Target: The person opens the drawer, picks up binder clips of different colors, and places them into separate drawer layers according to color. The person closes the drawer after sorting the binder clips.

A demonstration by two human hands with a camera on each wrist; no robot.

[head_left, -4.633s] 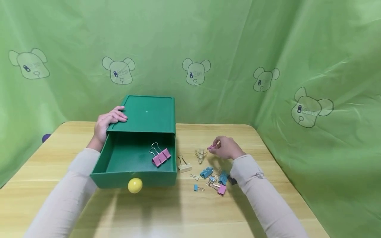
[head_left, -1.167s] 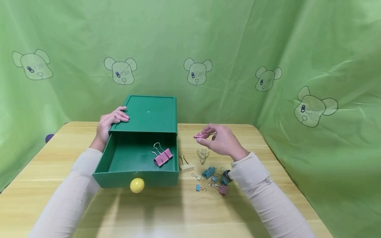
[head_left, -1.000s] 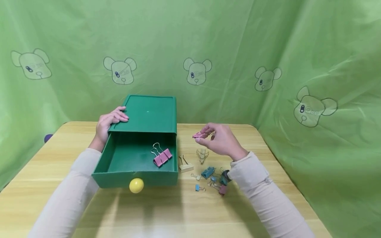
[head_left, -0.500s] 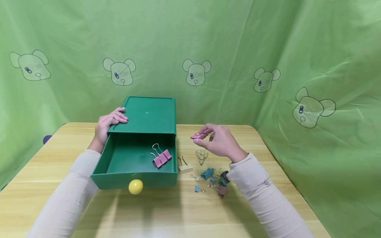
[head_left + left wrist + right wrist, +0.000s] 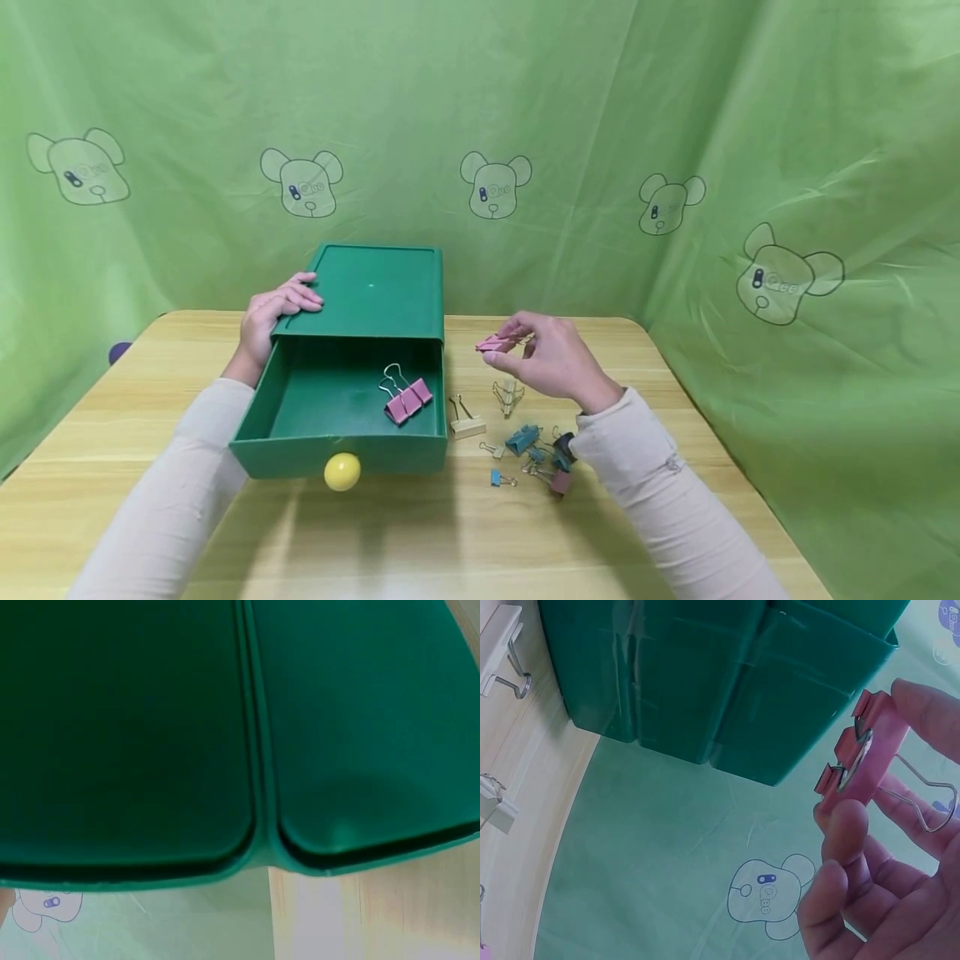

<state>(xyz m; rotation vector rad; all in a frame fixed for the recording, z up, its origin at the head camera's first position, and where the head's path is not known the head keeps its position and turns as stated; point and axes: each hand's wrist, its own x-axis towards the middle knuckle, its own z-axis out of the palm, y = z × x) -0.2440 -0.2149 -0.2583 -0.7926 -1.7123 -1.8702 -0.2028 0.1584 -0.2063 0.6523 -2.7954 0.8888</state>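
In the head view my left hand rests on the upper left edge of a green drawer box, fingers lying over its top. The drawer, with a yellow ball knob, is pulled out. One large pink binder clip lies inside it, wire handles up. Right of the box, my right hand pinches another pink binder clip between thumb and fingertips, raised above the table. One wire handle points back toward the palm in the right wrist view. The left wrist view shows the box's green wall, without the hand's grip.
Two cream binder clips lie near the drawer's right side, with a small one nearer. Beside them are blue clips, a pink one and a black one, partly behind my right sleeve. A green curtain surrounds the wooden table.
My right hand has lifted the pink binder clip off the table area and brought it left and farther back, drifting slightly left over the last second. My left hand stays on the box.
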